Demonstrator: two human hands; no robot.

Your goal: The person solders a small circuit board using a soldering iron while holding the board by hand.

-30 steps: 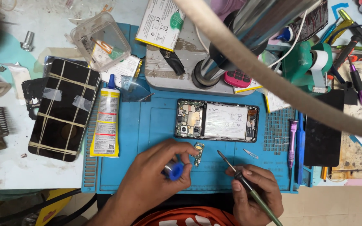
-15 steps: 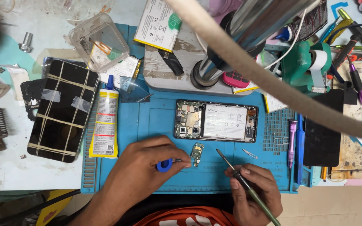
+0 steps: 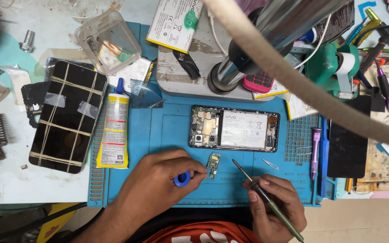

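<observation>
Since the earlier frame the left hand (image 3: 158, 177) has barely shifted, its fingers still pinching a small blue-capped tool (image 3: 182, 178) whose tip meets the little circuit board (image 3: 213, 162) lying on the blue work mat (image 3: 167, 130). That hand lies palm down, wrist low at the near edge, forearm angling in from the lower left. Just right of it, the right hand (image 3: 273, 204) is curled around a thin soldering iron (image 3: 266, 200), held like a pen; its tip points up and left and hovers just right of the board, not touching it. Beyond the board lies an opened phone (image 3: 234, 129) with its battery and inner parts exposed. To the left on the mat rests a yellow glue tube (image 3: 114, 128), and beside it, on the table (image 3: 5, 180), a dark phone bound with rubber bands (image 3: 68, 114). Farthest back stands a clear plastic box (image 3: 108, 40).
</observation>
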